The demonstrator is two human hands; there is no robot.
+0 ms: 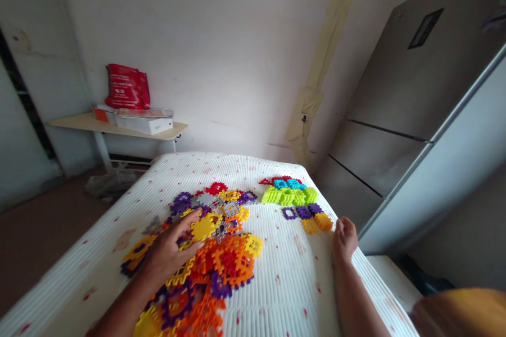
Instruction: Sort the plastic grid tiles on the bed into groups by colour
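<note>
Left hand point(174, 245) at a yellow notched plastic tile point(203, 227)
Nearer the spotted cover's point(284, 284) left edge, thumb and fingers part around the tile atop the mixed pile point(233, 258); whether they grip, I can't tell. Likely light, stiff: pinch opposite toothed edges. By the right edge, the right hand point(346, 237) curls, apparently holding nothing.

Shows yellow tile point(203, 227) at left hand point(169, 247), lime-green blocks point(287, 197) beyond right hand point(345, 238), red-flecked white sheet point(288, 279) beneath both.
</note>
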